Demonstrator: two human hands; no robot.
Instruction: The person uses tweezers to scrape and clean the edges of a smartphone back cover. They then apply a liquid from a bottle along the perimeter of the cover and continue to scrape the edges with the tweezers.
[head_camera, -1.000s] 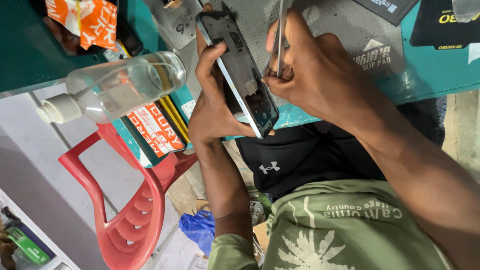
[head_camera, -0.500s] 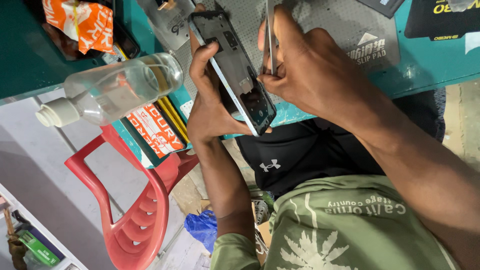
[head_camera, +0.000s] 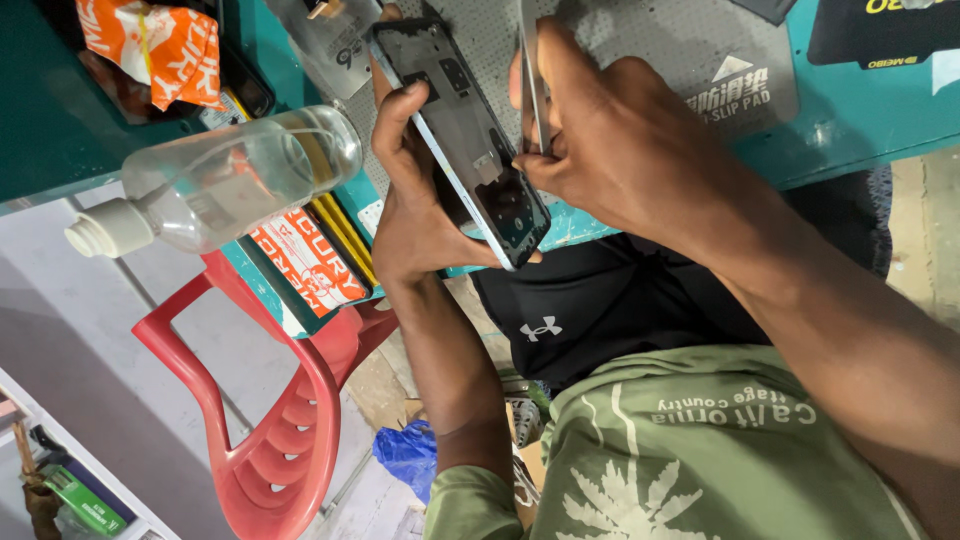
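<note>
**Both hands engaged on an opened phone at the near edge of the bench**

Left hand (head_camera: 420, 205): wrapped around an opened phone (head_camera: 465, 140), palm behind it, thumb curled over the long left edge. The hold props the phone on a slant, its dark inner face turned up towards the camera, so the exposed parts can be seen and reached.

Right hand (head_camera: 610, 150): closed in a pinch on a thin metal tool (head_camera: 530, 75), probably tweezers. The tool's tip cannot be seen clearly; it seems to meet the phone's right edge near the lower half. The hand sits close against the phone, which would steady fine work.

Position of the phone: held clear of the surface, above the near edge of the teal bench (head_camera: 880, 110), its lower end overhanging the person's lap.

Surroundings: a grey perforated mat (head_camera: 690, 50) lies on the bench behind the hands, presumably to stop small parts sliding. A clear plastic bottle (head_camera: 220, 180) with a white cap lies on its side at the bench's left corner, just left of the left hand. An orange wrapper (head_camera: 160, 45) sits further back. A red plastic chair (head_camera: 270, 420) stands beside the bench.
</note>
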